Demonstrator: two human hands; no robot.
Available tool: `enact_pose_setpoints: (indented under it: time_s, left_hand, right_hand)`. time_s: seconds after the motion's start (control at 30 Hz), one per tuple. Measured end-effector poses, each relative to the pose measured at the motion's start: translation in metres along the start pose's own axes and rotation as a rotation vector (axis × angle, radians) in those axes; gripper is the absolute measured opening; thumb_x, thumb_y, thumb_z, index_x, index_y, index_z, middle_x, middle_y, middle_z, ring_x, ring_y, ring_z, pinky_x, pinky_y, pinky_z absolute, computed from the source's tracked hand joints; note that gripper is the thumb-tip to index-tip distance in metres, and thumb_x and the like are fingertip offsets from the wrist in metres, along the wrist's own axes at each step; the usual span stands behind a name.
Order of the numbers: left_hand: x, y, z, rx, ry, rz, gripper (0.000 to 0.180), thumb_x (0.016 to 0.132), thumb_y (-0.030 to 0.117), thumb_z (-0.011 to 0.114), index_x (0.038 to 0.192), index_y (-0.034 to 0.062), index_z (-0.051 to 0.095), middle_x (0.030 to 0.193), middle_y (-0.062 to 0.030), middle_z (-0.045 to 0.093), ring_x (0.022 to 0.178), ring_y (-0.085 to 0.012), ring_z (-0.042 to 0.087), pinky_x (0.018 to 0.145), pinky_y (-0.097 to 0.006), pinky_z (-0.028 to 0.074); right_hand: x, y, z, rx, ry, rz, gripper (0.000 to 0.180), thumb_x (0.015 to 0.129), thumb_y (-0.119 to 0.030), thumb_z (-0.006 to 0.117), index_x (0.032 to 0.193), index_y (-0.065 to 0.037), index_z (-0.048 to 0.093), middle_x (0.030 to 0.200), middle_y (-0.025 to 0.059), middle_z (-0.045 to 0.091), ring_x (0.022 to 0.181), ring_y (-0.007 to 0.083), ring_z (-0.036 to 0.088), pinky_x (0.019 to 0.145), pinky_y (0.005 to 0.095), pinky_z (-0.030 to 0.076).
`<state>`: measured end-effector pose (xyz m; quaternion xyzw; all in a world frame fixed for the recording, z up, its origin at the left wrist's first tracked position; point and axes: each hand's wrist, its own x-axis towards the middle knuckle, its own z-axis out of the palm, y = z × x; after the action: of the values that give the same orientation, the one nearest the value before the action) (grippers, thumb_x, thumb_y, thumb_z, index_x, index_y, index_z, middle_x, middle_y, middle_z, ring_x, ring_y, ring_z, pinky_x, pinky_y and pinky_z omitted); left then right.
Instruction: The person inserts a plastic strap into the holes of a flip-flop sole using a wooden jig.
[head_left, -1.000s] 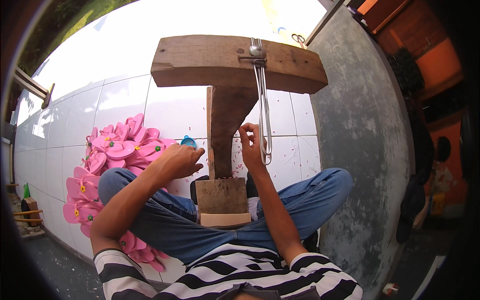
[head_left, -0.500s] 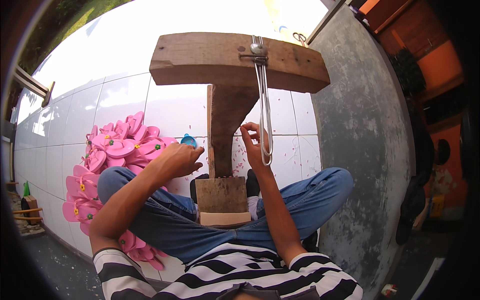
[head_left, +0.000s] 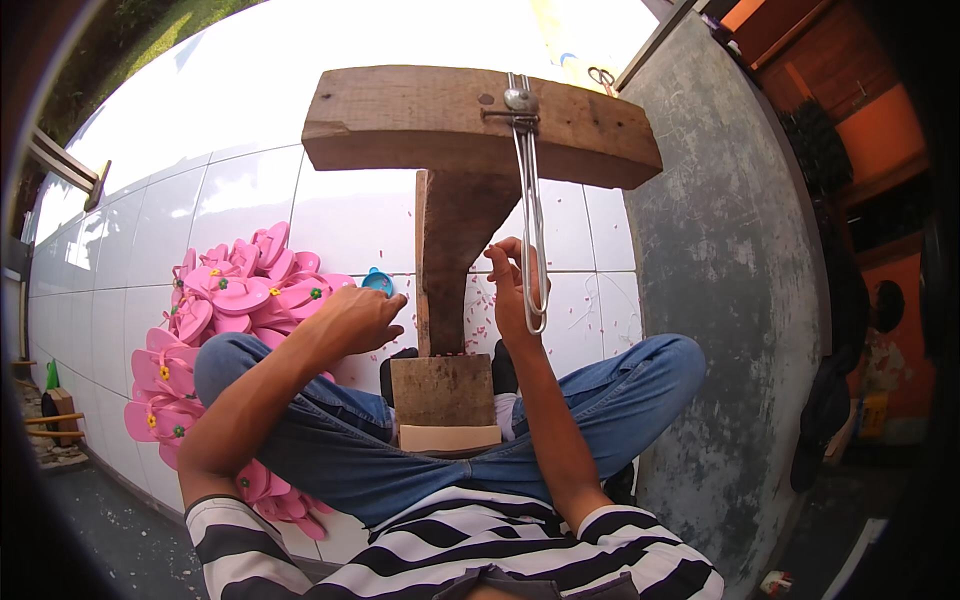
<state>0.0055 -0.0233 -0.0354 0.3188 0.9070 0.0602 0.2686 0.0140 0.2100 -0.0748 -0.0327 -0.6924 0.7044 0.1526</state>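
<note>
While the long metal loop [head_left: 531,215] hangs down from a bolt on the wooden crossbeam [head_left: 470,125], we pinch its lower end with our right hand [head_left: 512,290], fingers curled around the wire just above the rounded tip. Loop sits right of the wooden post [head_left: 450,255], touching or almost touching its edge; can't tell which. Our left hand [head_left: 358,318] hovers on the other side of the post, fingers loosely curled, palm down, holding nothing we can make out. Just beyond its knuckles lies a small blue cup-like thing [head_left: 378,281] on the white tiled floor [head_left: 250,215]. Below both hands the post drops into a wooden block [head_left: 441,392], with a paler slab [head_left: 450,437] under it, clamped between our knees in blue jeans [head_left: 330,450]. Left of the left hand, well apart, a heap of pink flip-flops [head_left: 215,320] with small flower decorations. Small pink scraps dot the tiles around the post. Right of the right hand, a grey concrete wall [head_left: 720,300] runs alongside our leg. Striped black-and-white shirt [head_left: 450,550] at the bottom edge.
</note>
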Motion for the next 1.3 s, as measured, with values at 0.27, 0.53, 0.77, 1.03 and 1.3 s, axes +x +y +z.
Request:
enact_pose_setpoints:
  time_s: [0.27, 0.53, 0.77, 1.03, 1.3]
  left_hand:
    - [0.000, 0.000, 0.000, -0.007, 0.015, 0.009, 0.041, 0.093, 0.033, 0.064, 0.119, 0.0022, 0.061, 0.093, -0.0201, 0.070, 0.086, -0.0389, 0.068, 0.079, -0.048, 0.052]
    - [0.000, -0.003, 0.004, -0.002, 0.018, 0.013, 0.040, 0.093, 0.033, 0.064, 0.119, 0.0023, 0.061, 0.092, -0.0197, 0.070, 0.085, -0.0384, 0.068, 0.077, -0.048, 0.052]
    - [0.000, -0.002, 0.003, -0.007, 0.009, 0.006, 0.039, 0.093, 0.033, 0.064, 0.117, 0.0020, 0.061, 0.091, -0.0195, 0.070, 0.084, -0.0383, 0.068, 0.076, -0.049, 0.052]
    - [0.001, -0.002, 0.001, 0.003, -0.009, 0.004, 0.039, 0.092, 0.033, 0.064, 0.116, 0.0020, 0.061, 0.089, -0.0193, 0.070, 0.084, -0.0386, 0.068, 0.076, -0.049, 0.052]
    - [0.000, -0.001, -0.002, -0.003, 0.003, 0.010, 0.039, 0.093, 0.032, 0.064, 0.119, 0.0023, 0.061, 0.090, -0.0194, 0.070, 0.085, -0.0389, 0.068, 0.077, -0.049, 0.052]
  right_hand:
    - [0.001, -0.003, 0.001, 0.059, -0.019, 0.006, 0.019, 0.099, -0.019, 0.065, 0.105, -0.001, 0.063, 0.097, 0.0026, 0.062, 0.079, 0.0077, 0.058, 0.066, 0.0234, 0.050]
    - [0.004, -0.015, 0.007, 0.093, 0.051, -0.019, 0.021, 0.096, -0.024, 0.069, 0.100, -0.004, 0.064, 0.084, 0.0011, 0.065, 0.066, 0.0059, 0.056, 0.055, 0.0198, 0.040]
    - [0.006, -0.024, 0.009, 0.090, 0.051, -0.035, 0.022, 0.096, -0.025, 0.068, 0.099, -0.004, 0.063, 0.080, 0.0006, 0.061, 0.065, 0.0071, 0.056, 0.056, 0.0204, 0.040]
    - [0.007, -0.010, 0.001, -0.154, -0.025, -0.180, 0.016, 0.097, -0.017, 0.065, 0.101, -0.002, 0.061, 0.089, 0.0035, 0.061, 0.070, 0.0110, 0.059, 0.058, 0.0248, 0.046]
    - [0.000, 0.001, 0.003, -0.329, -0.101, -0.290, 0.007, 0.093, -0.004, 0.064, 0.095, 0.000, 0.058, 0.092, 0.0099, 0.059, 0.077, 0.0202, 0.060, 0.061, 0.0294, 0.051]
